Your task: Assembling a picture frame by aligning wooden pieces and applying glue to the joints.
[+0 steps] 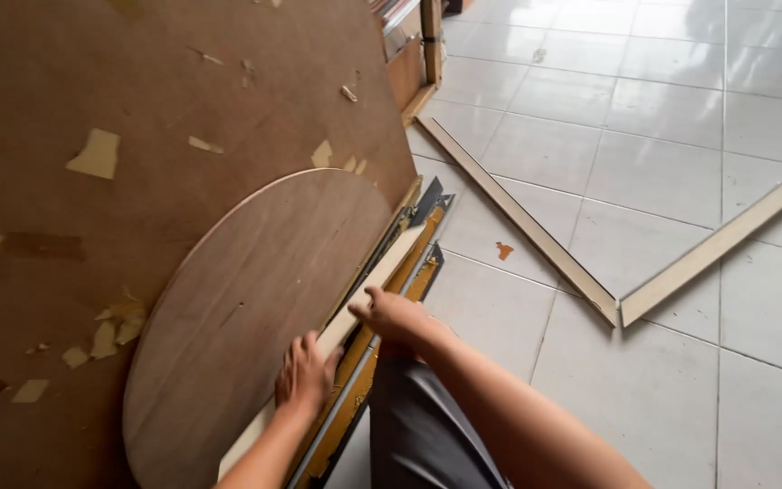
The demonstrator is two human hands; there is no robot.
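Both hands fwd – left hand (pixel 305 373) curled (fingers down), right hand (pixel 394 315) flat

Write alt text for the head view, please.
Both hands, left hand and right hand, grip a pale wooden strip beside a round wooden panel leaning on a large brown board. Two more strips lie on the tiled floor.

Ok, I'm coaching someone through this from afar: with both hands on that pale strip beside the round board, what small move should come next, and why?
Probably slide the pale wooden strip down flush along the round board. The left hand and right hand both grip it, but its upper end angles away from the board's edge toward the metal rails, so it does not look seated.
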